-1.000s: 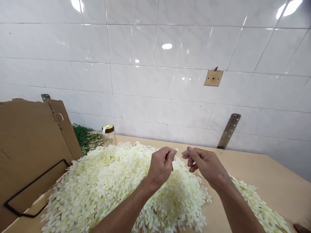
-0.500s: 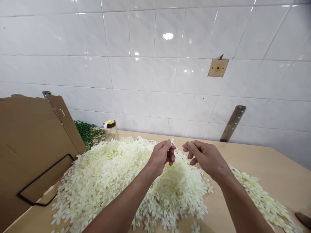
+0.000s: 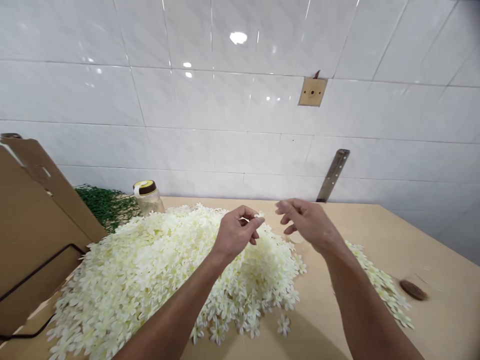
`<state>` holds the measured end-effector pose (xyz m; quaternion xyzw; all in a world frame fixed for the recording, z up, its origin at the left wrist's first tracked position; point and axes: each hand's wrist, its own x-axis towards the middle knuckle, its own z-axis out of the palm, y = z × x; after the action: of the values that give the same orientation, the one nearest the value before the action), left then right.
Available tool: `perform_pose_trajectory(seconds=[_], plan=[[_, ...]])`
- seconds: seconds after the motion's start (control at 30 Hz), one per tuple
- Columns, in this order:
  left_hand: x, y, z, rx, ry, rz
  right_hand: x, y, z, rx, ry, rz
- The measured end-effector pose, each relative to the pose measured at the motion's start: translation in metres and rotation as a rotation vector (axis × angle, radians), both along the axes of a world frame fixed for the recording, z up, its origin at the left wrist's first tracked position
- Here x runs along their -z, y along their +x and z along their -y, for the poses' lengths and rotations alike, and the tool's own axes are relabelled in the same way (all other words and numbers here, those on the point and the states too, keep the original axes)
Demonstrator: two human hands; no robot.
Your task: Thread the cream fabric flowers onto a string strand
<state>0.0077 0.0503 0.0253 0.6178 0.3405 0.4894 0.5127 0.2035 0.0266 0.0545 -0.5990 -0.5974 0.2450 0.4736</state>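
Note:
A large heap of white and pale-yellow artificial flowers (image 3: 161,270) covers the left and middle of the table. Above its back right part, my left hand (image 3: 238,231) pinches a small white flower (image 3: 259,215) between thumb and fingertips. To its right, my right hand (image 3: 305,222) hangs over the table with its fingers curled and the thumb close to the forefinger; whether it holds something tiny cannot be made out. A strip of similar flowers (image 3: 378,280) lies beyond my right forearm.
Cardboard (image 3: 41,210) stands at the left with a black metal frame (image 3: 37,270). Behind the heap are green netting (image 3: 108,202) and a jar with a brown and yellow lid (image 3: 150,199). A brown oval object (image 3: 413,290) lies at the right of the table (image 3: 423,250), before a tiled wall.
The view has swung to the right. My left hand has turned so its thumb and forefinger form a loop around the pinch. The right hand remains a short gap away.

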Motion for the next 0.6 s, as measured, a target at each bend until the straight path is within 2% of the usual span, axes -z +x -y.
perform_pose_trajectory(seconds=[0.1, 0.2, 0.27, 0.37, 0.47, 0.6], plan=[[-0.005, -0.008, -0.006, -0.030, -0.039, 0.052, -0.010, 0.032, 0.005, 0.204, -0.006, 0.192], [-0.011, -0.015, -0.010, -0.071, -0.081, 0.119, -0.006, 0.057, 0.014, 0.155, -0.013, 0.509], [-0.015, -0.018, -0.011, -0.096, -0.104, 0.151, 0.006, 0.066, 0.018, 0.090, -0.064, 0.756], [-0.020, -0.020, -0.010, -0.090, -0.120, 0.166, 0.032, 0.073, 0.016, 0.079, -0.179, 0.918], [-0.023, -0.020, -0.007, -0.059, -0.142, 0.158, 0.054, 0.073, 0.004, 0.083, -0.299, 0.948], [-0.027, -0.021, -0.003, -0.040, -0.160, 0.185, 0.070, 0.067, -0.016, 0.070, -0.384, 0.909]])
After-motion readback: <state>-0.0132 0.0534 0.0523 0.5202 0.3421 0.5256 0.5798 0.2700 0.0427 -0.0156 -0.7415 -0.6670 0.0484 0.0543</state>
